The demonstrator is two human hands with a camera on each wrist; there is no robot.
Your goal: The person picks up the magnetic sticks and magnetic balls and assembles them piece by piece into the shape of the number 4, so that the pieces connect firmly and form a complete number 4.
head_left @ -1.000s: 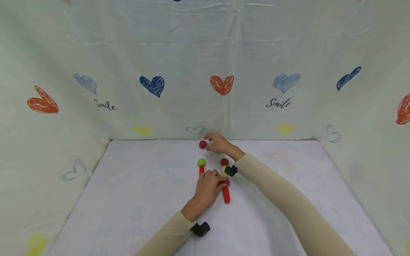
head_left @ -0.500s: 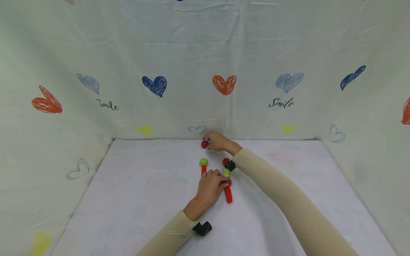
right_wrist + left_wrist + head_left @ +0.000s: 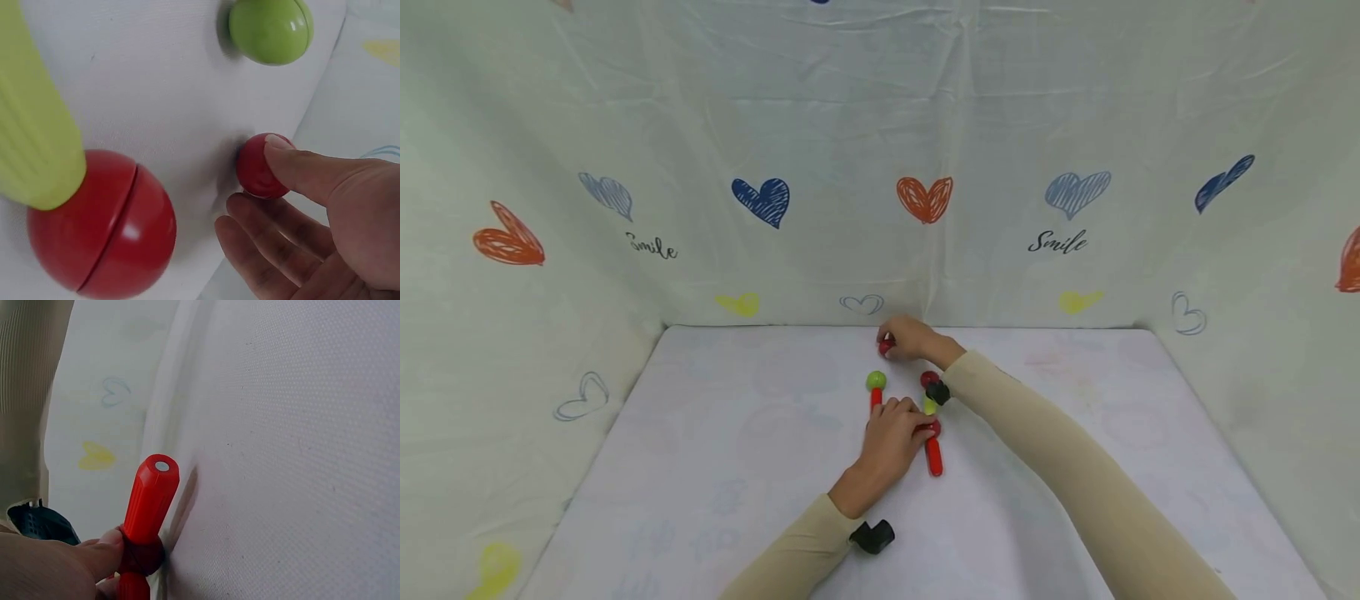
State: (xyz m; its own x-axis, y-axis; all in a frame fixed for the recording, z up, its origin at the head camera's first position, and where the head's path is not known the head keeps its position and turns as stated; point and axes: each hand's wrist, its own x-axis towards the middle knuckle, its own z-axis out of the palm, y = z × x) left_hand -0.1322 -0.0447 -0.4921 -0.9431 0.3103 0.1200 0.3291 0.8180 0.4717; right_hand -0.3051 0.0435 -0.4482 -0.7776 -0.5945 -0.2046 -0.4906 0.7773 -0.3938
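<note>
Near the table's back edge, my right hand [image 3: 912, 337] pinches a loose red ball [image 3: 256, 165] between thumb and fingers. Closer in, my left hand [image 3: 889, 437] holds a red ball [image 3: 935, 428] where toy magnetic rods meet. From that ball a red rod [image 3: 150, 497] points toward me, a pale metal disc in its end. A yellow-green rod [image 3: 930, 406] runs away from it to a dark red ball [image 3: 100, 231]. On the left, a green ball [image 3: 876, 380] tops another red rod [image 3: 876, 396], whose lower part is hidden behind my left hand.
A white table [image 3: 737, 467] lies under everything. Behind it hangs a pale curtain [image 3: 850, 125] printed with hearts, which also closes off both sides. My right forearm [image 3: 1045, 442] passes over the table to the right of the rods.
My right hand has come in around the loose red ball, taken hold of it and drawn it slightly toward me. The left hand keeps its place on the joint.
</note>
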